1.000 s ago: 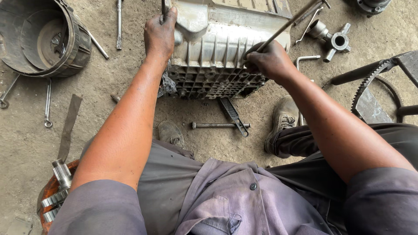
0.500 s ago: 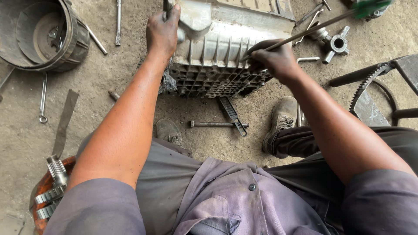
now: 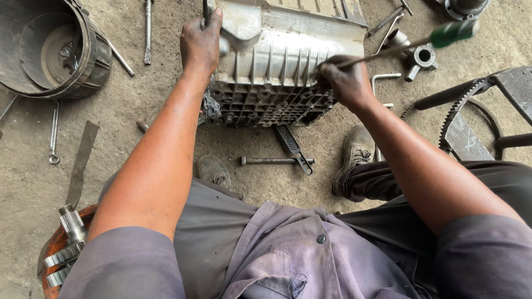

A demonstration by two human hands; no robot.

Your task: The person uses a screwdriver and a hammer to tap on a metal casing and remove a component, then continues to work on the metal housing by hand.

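While closed, fingers (image 3: 338, 71) around screwdriver (image 3: 399, 49)

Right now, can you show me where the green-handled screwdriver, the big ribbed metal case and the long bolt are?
green-handled screwdriver (image 3: 453, 33), head view, on its green handle.
ribbed metal case (image 3: 288, 61), head view, on the shiny ribbed top.
long bolt (image 3: 274, 160), head view, middle of its shaft.

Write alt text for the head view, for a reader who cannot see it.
A person seated on a dirt floor steadies a ribbed metal casing with the left hand, while the right hand holds a green-handled screwdriver against its fins. A bolt, wrenches and a round drum lie around.
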